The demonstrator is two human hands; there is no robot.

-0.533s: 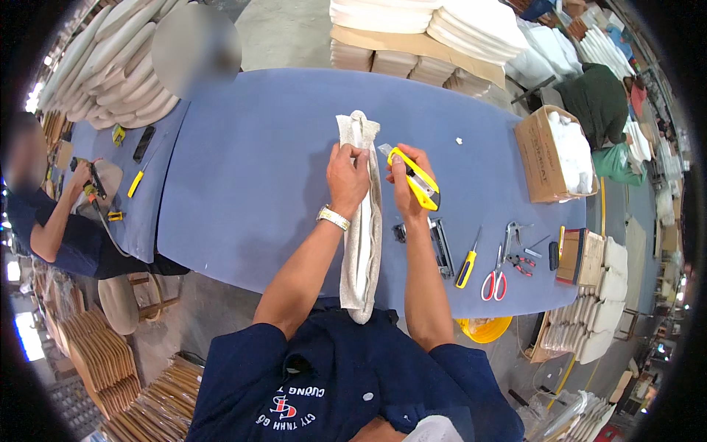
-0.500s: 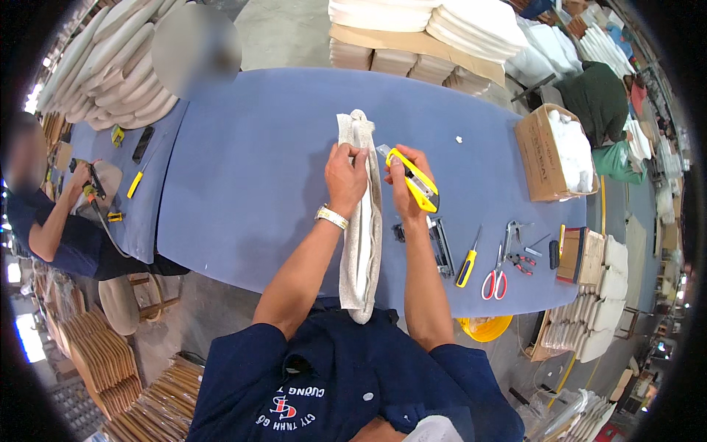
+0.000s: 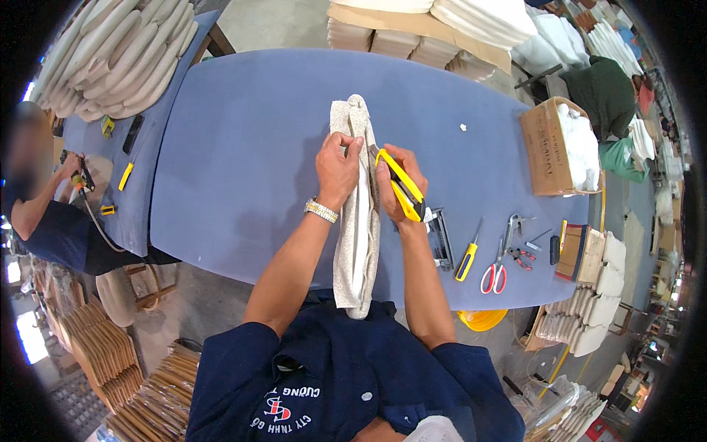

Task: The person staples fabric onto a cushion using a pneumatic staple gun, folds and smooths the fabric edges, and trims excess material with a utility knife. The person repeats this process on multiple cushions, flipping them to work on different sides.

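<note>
A long, narrow padded piece point(image 3: 343, 258) in pale beige fabric, with a white strip along its middle, stands out from my body over the blue table point(image 3: 236, 169). My left hand point(image 3: 337, 173) is closed on the fabric edge in its upper part, thumb and fingers pinched together. In my right hand point(image 3: 388, 193) is a yellow utility knife point(image 3: 403, 186), its blade end close against the right side of the fabric. Whether the blade is in the cloth I cannot tell. Beside my right wrist lies a black and grey staple gun point(image 3: 442, 239), partly hidden.
Right of my arm lie a screwdriver point(image 3: 465, 263), scissors point(image 3: 494, 275) and pliers point(image 3: 522, 258). A cardboard box point(image 3: 546, 147) with white stuffing stands farther right. Below the table edge is a yellow bucket point(image 3: 482, 320). A co-worker point(image 3: 51, 214) holds a hose-fed tool at left.
The knife has moved left, its tip closer to the fabric, and its handle has turned slightly more upright. My left hand keeps its pinch. The whole view has shifted a little.
</note>
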